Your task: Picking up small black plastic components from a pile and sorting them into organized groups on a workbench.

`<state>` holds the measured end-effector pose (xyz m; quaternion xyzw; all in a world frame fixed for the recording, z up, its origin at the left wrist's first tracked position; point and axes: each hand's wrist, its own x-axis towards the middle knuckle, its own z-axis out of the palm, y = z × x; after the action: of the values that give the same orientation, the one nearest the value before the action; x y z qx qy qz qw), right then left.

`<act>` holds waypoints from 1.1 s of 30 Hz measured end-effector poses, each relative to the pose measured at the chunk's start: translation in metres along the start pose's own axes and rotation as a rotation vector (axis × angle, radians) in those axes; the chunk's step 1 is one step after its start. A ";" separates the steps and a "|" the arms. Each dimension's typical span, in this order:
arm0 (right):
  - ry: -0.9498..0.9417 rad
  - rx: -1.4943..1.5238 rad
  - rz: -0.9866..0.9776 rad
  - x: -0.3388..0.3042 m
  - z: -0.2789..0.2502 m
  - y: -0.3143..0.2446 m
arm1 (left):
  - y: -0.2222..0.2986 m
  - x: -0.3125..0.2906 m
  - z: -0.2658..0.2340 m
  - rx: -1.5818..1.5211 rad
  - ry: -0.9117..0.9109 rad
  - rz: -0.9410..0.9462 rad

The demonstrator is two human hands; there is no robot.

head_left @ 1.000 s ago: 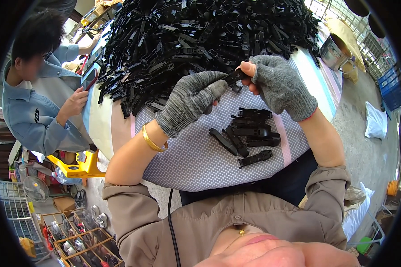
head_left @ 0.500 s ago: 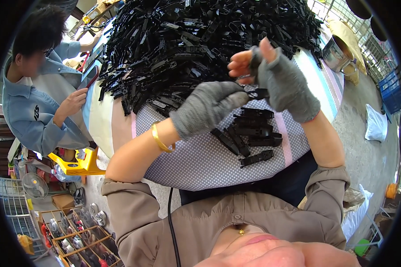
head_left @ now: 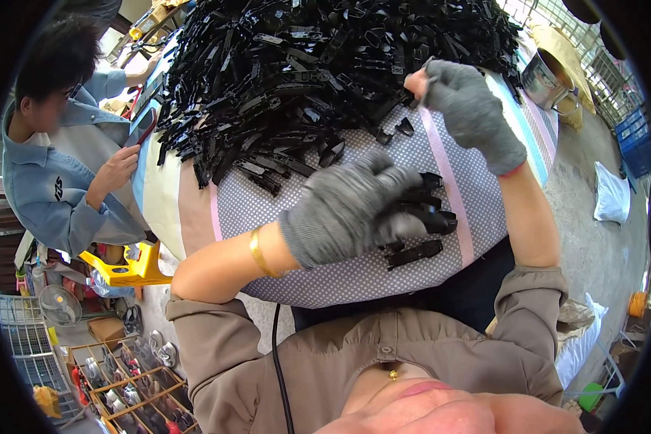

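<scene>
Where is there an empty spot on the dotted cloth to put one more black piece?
Bare dotted cloth shows between the big heap of black plastic clips and the grey-gloved left hand. Another free strip runs along the pink stripe below the grey-gloved right hand. The heap and the small stack of black clips are crowded.

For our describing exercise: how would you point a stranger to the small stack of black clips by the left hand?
Start at the dotted cloth and its big heap of black clips. The small stack lies nearer the person, under the left hand; unlike the tangled heap, it is tidy and separate.
</scene>
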<state>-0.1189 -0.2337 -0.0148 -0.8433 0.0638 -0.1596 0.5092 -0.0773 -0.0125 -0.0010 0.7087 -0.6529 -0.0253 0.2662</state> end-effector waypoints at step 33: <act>-0.131 0.357 0.096 -0.016 0.032 -0.017 | -0.070 0.004 -0.023 -1.495 0.293 -0.288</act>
<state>-0.1241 -0.1944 -0.0171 -0.7443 0.0415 -0.0886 0.6607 -0.0042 -0.0077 -0.0083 0.4149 -0.3218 -0.3996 0.7514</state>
